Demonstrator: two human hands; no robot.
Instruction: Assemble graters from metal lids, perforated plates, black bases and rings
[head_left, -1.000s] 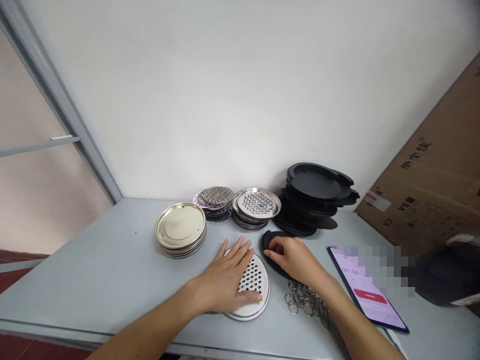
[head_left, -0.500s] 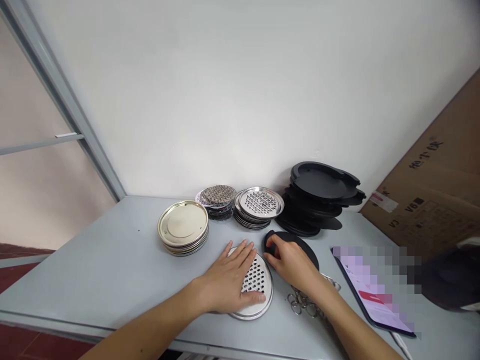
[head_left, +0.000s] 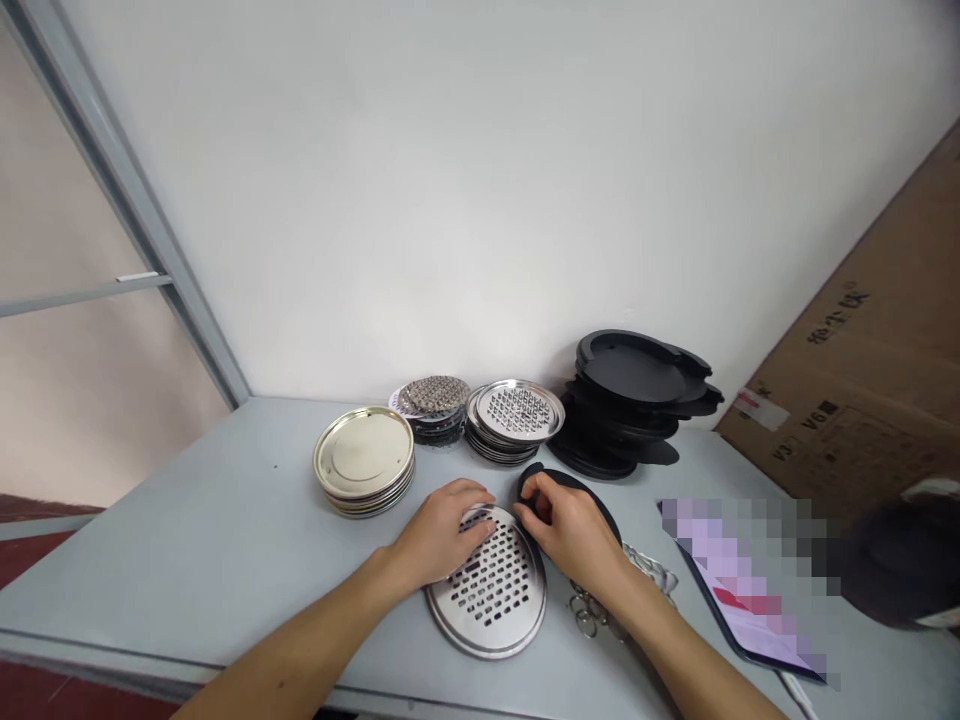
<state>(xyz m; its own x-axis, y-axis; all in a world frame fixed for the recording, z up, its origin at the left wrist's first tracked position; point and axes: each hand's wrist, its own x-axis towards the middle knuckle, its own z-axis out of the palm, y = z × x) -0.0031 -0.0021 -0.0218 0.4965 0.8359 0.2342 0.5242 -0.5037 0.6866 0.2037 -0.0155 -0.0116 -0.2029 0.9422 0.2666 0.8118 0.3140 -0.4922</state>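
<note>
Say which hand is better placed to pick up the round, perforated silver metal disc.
Probably the left hand: its fingers curl at the disc's far edge, thumb over the holes. The right hand is at the round black, plastic-looking plate beside it.

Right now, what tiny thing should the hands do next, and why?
Perhaps the left hand should lift the holed metal disc by its rim: the thumb is over its top and the fingers curl near its far edge. The right hand is at the black dish.

The table (head_left: 172, 560) has passage at far left; 4 stacks (head_left: 517, 410) block the way behind the perforated disc (head_left: 496, 595).
</note>
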